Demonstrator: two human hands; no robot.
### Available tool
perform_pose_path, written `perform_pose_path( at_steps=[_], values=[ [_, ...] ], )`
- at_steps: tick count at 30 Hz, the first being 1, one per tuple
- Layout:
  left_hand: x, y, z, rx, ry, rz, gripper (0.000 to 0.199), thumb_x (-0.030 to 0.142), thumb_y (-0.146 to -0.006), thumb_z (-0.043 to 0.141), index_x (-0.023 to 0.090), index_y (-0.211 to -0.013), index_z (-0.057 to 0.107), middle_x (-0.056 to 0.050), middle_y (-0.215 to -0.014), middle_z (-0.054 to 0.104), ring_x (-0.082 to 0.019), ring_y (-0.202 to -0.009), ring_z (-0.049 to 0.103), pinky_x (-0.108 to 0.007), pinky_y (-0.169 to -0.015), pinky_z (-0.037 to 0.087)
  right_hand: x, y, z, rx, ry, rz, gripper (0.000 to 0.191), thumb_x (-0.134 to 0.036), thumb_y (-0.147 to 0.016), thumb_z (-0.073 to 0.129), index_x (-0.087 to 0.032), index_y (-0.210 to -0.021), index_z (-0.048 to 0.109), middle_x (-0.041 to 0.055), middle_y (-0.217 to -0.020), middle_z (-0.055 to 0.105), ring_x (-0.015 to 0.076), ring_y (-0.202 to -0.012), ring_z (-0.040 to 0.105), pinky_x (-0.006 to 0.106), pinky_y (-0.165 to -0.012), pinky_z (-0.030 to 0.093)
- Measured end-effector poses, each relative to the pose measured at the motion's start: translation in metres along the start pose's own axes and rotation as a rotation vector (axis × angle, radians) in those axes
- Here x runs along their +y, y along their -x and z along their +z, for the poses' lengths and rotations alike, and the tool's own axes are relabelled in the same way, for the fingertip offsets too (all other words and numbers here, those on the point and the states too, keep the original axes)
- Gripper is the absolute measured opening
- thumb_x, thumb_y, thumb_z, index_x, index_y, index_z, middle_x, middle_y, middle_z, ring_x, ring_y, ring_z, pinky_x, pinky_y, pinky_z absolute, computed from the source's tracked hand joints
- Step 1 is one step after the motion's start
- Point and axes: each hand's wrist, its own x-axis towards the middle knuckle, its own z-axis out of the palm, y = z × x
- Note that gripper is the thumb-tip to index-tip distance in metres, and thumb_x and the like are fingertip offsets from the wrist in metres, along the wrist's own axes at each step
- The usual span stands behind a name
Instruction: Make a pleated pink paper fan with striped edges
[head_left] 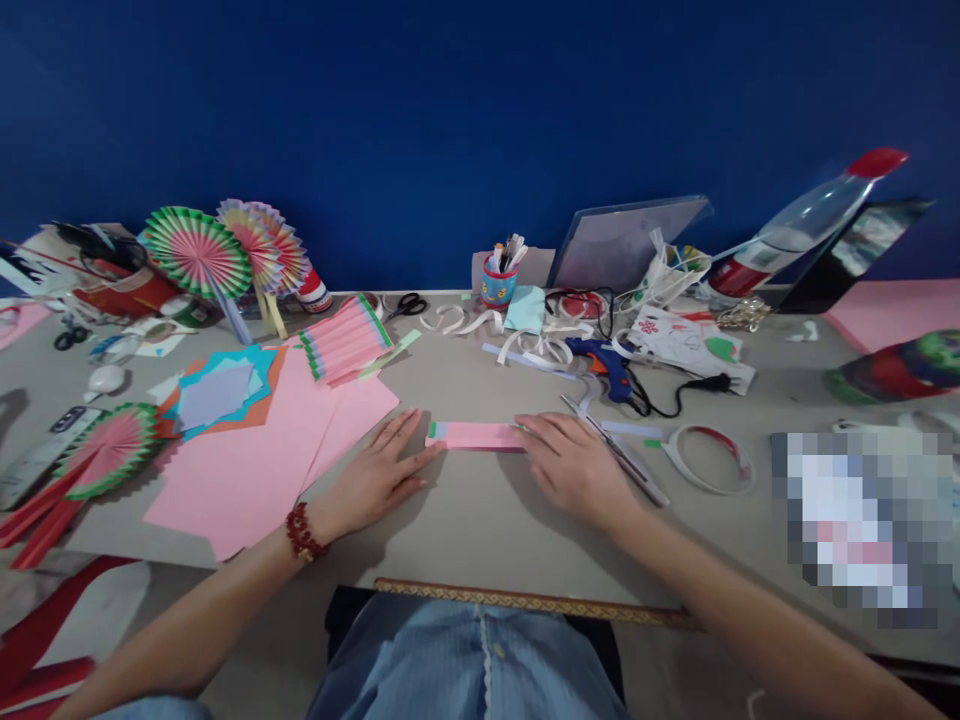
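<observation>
On the table [465, 530], a pink paper strip [480, 436], apparently being flattened, lies between the left hand [382, 478], its grip spread loosely at the green end, and the right hand [570, 460] over the other, whether pinching cannot be told, the next move seemingly calling for even pressure.

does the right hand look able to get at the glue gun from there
Likely yes: the glue gun lies just beyond the right hand, with a slim metal tool partly between, but the way over it looks free.
</observation>
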Motion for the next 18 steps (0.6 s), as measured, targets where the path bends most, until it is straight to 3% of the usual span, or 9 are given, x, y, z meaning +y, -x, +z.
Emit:
perform_pose_path(
  at_steps=[6,9,12,14,16,18],
  values=[
    [0.001,0.002,0.003,0.048,0.066,-0.041,0.047,0.03,-0.096,0.055,0.028,-0.143,0.048,-0.013,-0.163,0.018,-0.036,-0.148,0.02,-0.058,-0.114,0.035,-0.021,-0.031,0.012,-0.134,0.074,-0.053,0.016,-0.017,-0.094,0.055,-0.015,-0.104,0.068,0.0115,-0.096,0.069,0.0241,-0.089,0.058,0.035,-0.078,0.044],
    [0.005,0.006,-0.001,0.165,0.194,-0.141,0.042,0.028,-0.097,0.052,0.023,-0.139,0.051,-0.015,-0.153,0.039,-0.03,-0.142,0.036,-0.052,-0.113,0.039,-0.016,-0.032,0.015,-0.122,-0.04,0.008,0.013,-0.017,-0.095,0.055,-0.016,-0.098,0.068,0.0098,-0.093,0.068,0.022,-0.087,0.059,0.032,-0.076,0.044],
    [0.015,0.002,-0.01,0.27,0.47,-0.309,0.028,0.028,-0.1,0.044,0.019,-0.121,0.062,-0.012,-0.127,0.063,-0.023,-0.12,0.058,-0.04,-0.102,0.05,-0.014,-0.031,0.011,-0.026,-0.297,0.125,0.011,-0.022,-0.095,0.056,-0.018,-0.099,0.066,0.0075,-0.095,0.068,0.0195,-0.088,0.061,0.029,-0.077,0.046],
    [0.025,-0.007,-0.016,0.173,0.722,-0.34,0.032,0.03,-0.103,0.038,0.02,-0.117,0.064,-0.009,-0.114,0.07,-0.02,-0.105,0.067,-0.035,-0.091,0.056,-0.017,-0.03,0.008,0.02,-0.46,0.213,0.01,-0.024,-0.095,0.057,-0.019,-0.099,0.065,0.0054,-0.094,0.068,0.0176,-0.084,0.062,0.027,-0.073,0.046],
    [0.036,-0.021,-0.019,0.097,0.89,-0.313,0.034,0.036,-0.101,0.042,0.021,-0.125,0.061,-0.008,-0.114,0.072,-0.02,-0.103,0.068,-0.034,-0.089,0.056,-0.024,-0.031,0.007,0.034,-0.561,0.272,0.01,-0.027,-0.094,0.058,-0.02,-0.097,0.064,0.0039,-0.091,0.067,0.0165,-0.078,0.062,0.025,-0.069,0.046],
    [0.046,-0.037,-0.019,0.116,0.939,-0.292,0.034,0.04,-0.097,0.051,0.02,-0.122,0.063,-0.008,-0.114,0.072,-0.022,-0.1,0.069,-0.033,-0.085,0.056,-0.032,-0.032,0.009,0.038,-0.593,0.29,0.012,-0.03,-0.093,0.06,-0.02,-0.099,0.063,0.0036,-0.089,0.068,0.0166,-0.075,0.063,0.026,-0.067,0.046]
  ],
)
